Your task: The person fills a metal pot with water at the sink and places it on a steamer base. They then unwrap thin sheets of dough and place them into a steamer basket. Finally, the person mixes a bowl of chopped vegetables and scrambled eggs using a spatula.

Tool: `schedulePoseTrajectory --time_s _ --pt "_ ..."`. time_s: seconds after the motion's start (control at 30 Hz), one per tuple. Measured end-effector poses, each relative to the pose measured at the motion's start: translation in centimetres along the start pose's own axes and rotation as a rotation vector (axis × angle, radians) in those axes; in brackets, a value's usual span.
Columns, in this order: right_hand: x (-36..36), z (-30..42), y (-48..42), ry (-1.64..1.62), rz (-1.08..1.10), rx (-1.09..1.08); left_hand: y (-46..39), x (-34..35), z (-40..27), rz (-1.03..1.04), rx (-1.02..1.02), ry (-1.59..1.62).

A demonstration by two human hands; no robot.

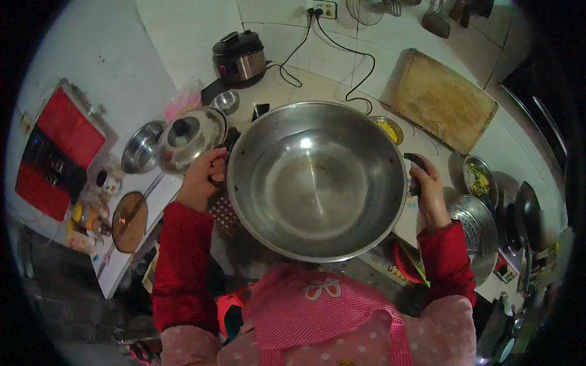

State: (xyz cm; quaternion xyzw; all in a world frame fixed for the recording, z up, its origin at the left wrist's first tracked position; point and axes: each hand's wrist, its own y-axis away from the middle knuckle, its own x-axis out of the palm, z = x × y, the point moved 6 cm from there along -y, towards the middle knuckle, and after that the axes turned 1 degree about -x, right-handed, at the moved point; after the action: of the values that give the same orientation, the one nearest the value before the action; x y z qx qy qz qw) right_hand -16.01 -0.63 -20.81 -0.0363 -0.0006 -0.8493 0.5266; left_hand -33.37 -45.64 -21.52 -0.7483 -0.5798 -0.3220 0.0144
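A wide stainless steel pot [316, 183] hangs in front of me between both hands, its inside bare and shiny. My left hand [203, 176] grips the dark handle on its left side. On the opposite side, my right hand [425, 187] is closed around the black handle [414, 161]. The pot hides much of the counter below it. Just beyond my left hand lies a domed metal lid [194, 137] with a black knob. A small metal bowl with yellow food [389, 131] shows past the pot's right rim.
An electric pressure cooker [240, 59] stands at the back, its cord running to a wall socket [322, 9]. A wooden cutting board [444, 100] leans on the wall. At right are a steamer tray [471, 224] and a bowl of green and yellow food [478, 180]. A round wooden board [130, 219] lies left.
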Motion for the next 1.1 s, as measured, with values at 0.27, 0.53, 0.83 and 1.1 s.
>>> schedulePoseTrajectory --time_s 0.27,0.53,0.83,1.1 --pt "2.9 -4.1 -12.3 0.003 -0.128 0.035 -17.6 1.9 -3.8 0.043 -0.002 -0.128" --pt "7.4 -5.9 -19.2 -0.001 -0.259 -0.007 -34.6 2.8 -5.6 0.071 -0.184 -0.109" --pt "8.0 -8.9 -29.0 0.052 -0.361 -0.024 -45.8 3.3 -9.1 0.006 -0.014 -0.212" --pt "8.1 -9.5 -38.5 0.013 -0.159 0.0 -51.8 4.1 -10.6 -0.076 -0.13 -0.055"
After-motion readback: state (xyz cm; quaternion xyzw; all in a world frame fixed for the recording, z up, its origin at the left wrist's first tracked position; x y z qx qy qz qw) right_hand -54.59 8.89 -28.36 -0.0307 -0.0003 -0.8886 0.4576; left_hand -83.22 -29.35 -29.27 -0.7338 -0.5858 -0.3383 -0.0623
